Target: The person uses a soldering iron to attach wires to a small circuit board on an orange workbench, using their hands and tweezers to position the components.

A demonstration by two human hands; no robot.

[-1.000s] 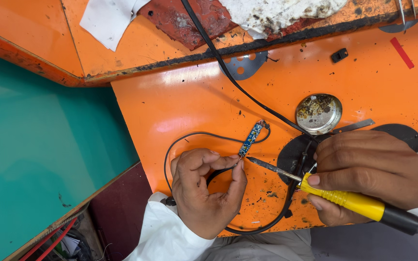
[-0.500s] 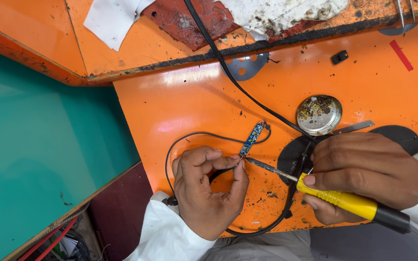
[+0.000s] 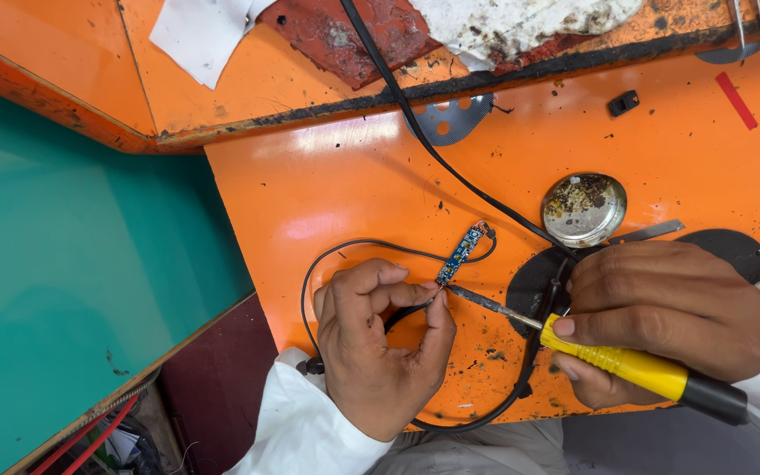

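Soldering in hand: left hand [image 3: 380,352] pinches thin wire [image 3: 345,251] at board [image 3: 461,253]; right hand [image 3: 670,321] grips iron [image 3: 635,368]. Next calls for steady tip contact.

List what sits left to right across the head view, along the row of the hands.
Teal green floor area → left hand pinching at a wire → small blue circuit board strip → metal tip of the yellow-handled soldering iron → right hand gripping the iron's yellow handle, all over the orange metal worktop.
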